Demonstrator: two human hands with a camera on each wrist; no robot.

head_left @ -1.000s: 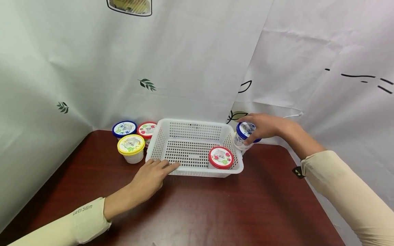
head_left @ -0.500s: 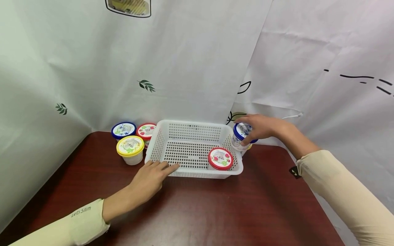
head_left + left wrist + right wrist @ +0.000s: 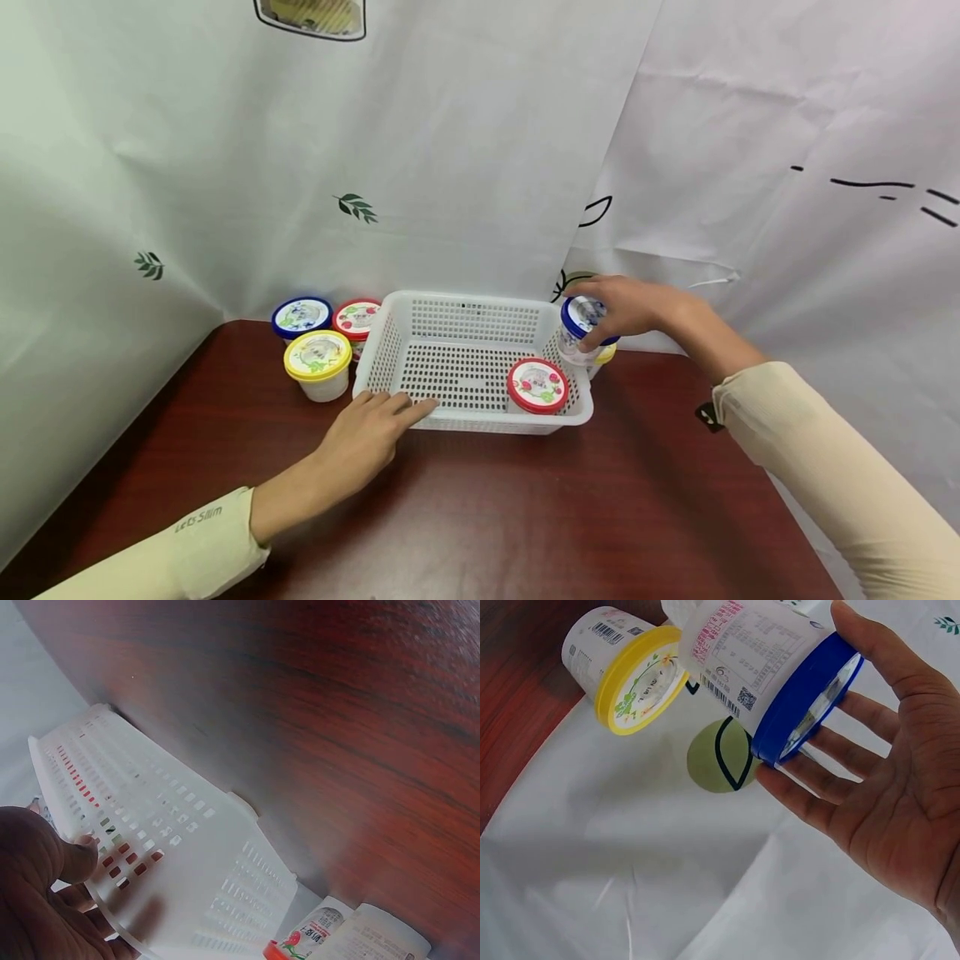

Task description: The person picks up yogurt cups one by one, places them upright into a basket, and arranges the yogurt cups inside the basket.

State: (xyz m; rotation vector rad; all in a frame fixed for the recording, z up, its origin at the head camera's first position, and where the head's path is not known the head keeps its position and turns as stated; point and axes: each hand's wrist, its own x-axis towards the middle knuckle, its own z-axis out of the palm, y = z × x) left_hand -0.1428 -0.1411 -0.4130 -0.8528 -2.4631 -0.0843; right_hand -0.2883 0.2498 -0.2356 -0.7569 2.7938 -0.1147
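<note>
My right hand [image 3: 630, 310] grips a blue-lidded tub [image 3: 573, 342] by its lid, with the thumb on one side and the fingers on the other. The tub is raised at the right end of a white plastic basket [image 3: 472, 422]; in the right wrist view its printed side [image 3: 757, 656] shows. My left hand [image 3: 360, 442] holds the front left rim of the basket; the left wrist view has its thumb [image 3: 81, 859] against the perforated wall. A red-lidded tub [image 3: 537, 385] stands in the basket's front right corner.
Left of the basket stand a yellow-lidded tub [image 3: 319, 365], a blue-lidded tub [image 3: 302, 315] and another red-lidded tub [image 3: 357, 317]. A second yellow-lidded tub [image 3: 634, 671], mostly hidden in the head view, stands just right of the basket. White printed cloth [image 3: 465, 167] hangs behind the brown table [image 3: 480, 517].
My right hand has moved a little left with the blue-lidded tub, towards the basket. Part of the yellow-lidded tub behind it has come into view. The left hand has stayed on the rim.
</note>
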